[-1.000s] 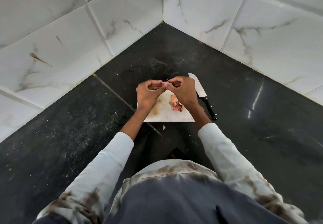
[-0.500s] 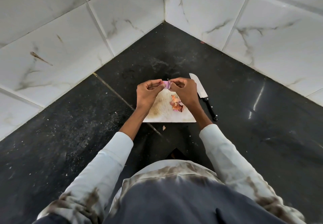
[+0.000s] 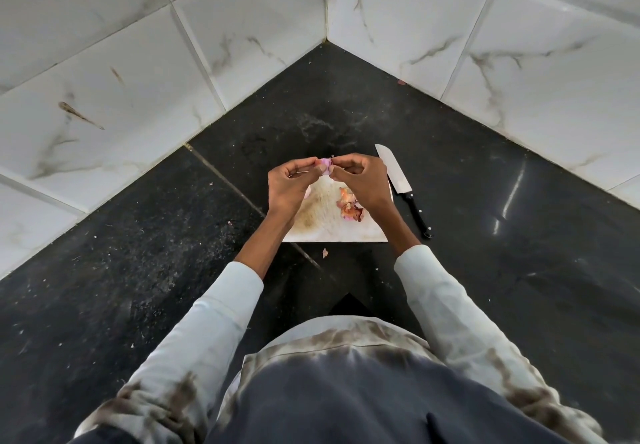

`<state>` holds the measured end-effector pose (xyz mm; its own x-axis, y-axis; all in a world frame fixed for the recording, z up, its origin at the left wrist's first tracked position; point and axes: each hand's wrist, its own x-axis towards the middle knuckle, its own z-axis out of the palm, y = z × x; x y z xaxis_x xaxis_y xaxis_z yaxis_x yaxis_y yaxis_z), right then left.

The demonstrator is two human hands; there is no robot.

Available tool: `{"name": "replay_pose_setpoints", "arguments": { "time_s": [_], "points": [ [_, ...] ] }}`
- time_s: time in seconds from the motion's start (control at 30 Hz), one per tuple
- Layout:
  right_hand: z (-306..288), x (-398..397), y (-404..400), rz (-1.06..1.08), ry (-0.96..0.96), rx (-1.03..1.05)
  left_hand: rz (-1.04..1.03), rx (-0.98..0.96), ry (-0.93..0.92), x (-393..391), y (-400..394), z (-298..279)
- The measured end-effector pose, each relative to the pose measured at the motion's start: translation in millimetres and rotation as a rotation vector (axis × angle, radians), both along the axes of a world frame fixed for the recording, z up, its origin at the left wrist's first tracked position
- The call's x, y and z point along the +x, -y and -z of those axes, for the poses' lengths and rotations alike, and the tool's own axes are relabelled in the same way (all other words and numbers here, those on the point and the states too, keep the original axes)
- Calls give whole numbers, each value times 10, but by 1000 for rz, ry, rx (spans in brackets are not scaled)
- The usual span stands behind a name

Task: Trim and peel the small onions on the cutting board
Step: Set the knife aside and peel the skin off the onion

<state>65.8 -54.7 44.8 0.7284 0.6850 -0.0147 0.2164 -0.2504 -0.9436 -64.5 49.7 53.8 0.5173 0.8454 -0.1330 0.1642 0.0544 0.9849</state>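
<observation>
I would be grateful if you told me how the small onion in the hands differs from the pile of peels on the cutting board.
The small onion is pale pink and smooth; the pile of peels is orange-brown and crumpled. The onion is held up between the left hand and the right hand, pinched by both; the peels lie loose on the cutting board, untouched. The onion is one compact piece; the peels are several scraps. Both sit over the board, left of the knife.

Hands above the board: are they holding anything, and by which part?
Yes. Both the left hand and the right hand pinch one small pink onion between their fingers, one from each side, above the cutting board.
</observation>
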Motion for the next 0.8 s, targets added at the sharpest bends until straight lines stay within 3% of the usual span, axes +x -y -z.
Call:
{"name": "replay_pose_setpoints", "arguments": {
  "time_s": [0.6,0.8],
  "points": [
    [-13,19,33,-65,-69,19,25,-20,-54,-44,-34,37],
    [30,18,6,-7,1,-23,21,-26,-52,-48,-26,34]
  ]
}}
